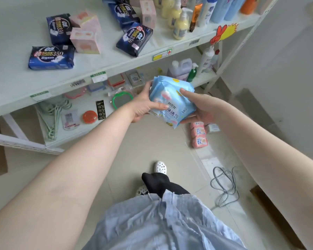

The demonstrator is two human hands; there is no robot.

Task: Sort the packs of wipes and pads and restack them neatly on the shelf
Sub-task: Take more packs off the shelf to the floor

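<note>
Both my hands hold light blue packs of pads (172, 98) in the air in front of the shelf's edge. My left hand (145, 105) grips their left side, thumb across the front. My right hand (197, 107) grips the right side, thumb on top. On the white shelf (16, 83) lie several dark blue pad packs, one flat at the front left (51, 57), one at the back left (59, 28), one near the front edge (135, 39). Pink packs (85, 40) stand between them.
Yellow pump bottles (180, 24) and blue bottles (222, 8) crowd the shelf's right end. The lower shelf holds mirrors, hangers and detergent bottles (182, 69). Pink packs (199, 135) lie on the floor beside a grey cable (224, 184). My feet stand below.
</note>
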